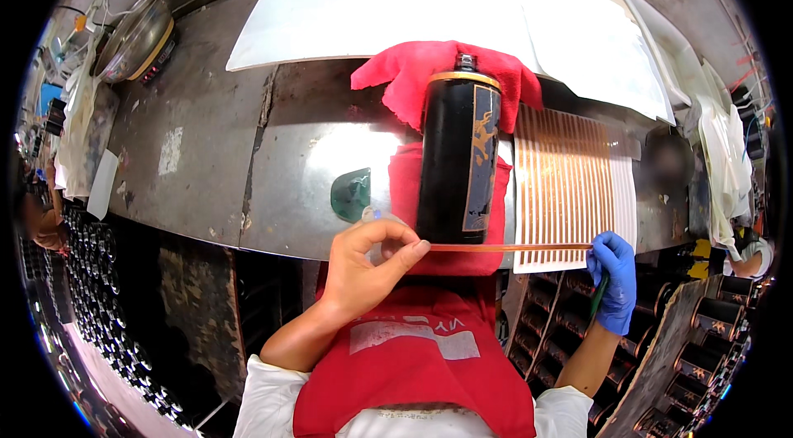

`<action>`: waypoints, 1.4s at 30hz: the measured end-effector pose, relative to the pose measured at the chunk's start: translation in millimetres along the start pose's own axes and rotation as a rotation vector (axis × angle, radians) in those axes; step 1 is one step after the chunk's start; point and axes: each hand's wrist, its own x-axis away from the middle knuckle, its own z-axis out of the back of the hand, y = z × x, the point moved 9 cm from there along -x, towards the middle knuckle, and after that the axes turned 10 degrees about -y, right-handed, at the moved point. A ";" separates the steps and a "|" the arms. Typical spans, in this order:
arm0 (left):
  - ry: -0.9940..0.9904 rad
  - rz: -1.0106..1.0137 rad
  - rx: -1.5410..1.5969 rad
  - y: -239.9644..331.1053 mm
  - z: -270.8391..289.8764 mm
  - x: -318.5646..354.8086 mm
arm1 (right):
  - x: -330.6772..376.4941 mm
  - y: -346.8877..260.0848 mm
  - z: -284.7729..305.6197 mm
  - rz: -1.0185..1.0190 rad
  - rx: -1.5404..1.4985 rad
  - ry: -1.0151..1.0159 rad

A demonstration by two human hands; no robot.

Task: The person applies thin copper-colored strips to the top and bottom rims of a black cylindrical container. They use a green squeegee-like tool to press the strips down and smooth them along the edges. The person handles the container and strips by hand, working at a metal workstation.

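A thin copper-coloured strip is held stretched level between the two hands, just at the base of a black bottle; the bottle lies on its side on a red cloth, its capped neck pointing away from the person, a gold band at its shoulder and a gold figure on its dark label. The left hand is bare; its thumb and forefinger are pinched shut on the strip's left end, close against the bottle's bottom edge. The right hand is covered by a blue glove; its fingers are closed on the strip's right end, and a slim green tool is gripped in the same hand — what kind of tool cannot be told.

Just right of the bottle a white sheet lined with many like copper strips is laid on the worn metal table; a dark green object rests to the bottle's left. A red apron is worn over white sleeves; rows of black bottles are racked below the table's edge at both sides.
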 end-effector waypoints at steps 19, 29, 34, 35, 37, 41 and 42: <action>0.094 -0.026 0.081 -11.5 -6.4 -9.6 | -24.5 26.0 17.8 -0.071 -0.005 -0.042; 0.076 -0.050 0.117 -8.9 -17.4 -8.8 | -26.4 25.4 16.7 -0.081 0.026 -0.031; 0.047 -0.043 0.137 -12.4 -19.1 -12.4 | -28.7 29.1 15.8 -0.097 0.042 -0.009; 0.034 -0.033 0.160 -13.1 -18.8 -13.0 | -29.8 29.4 14.8 -0.091 0.041 -0.019; 0.003 -0.050 0.200 -19.5 -16.6 -14.8 | -32.2 30.7 12.5 -0.076 0.039 -0.039; -0.019 -0.028 0.323 -23.2 -17.4 -16.5 | -36.4 34.3 11.5 -0.079 0.048 -0.045; -0.037 -0.030 0.352 -24.2 -17.7 -17.2 | -36.5 33.6 10.4 -0.086 0.056 -0.043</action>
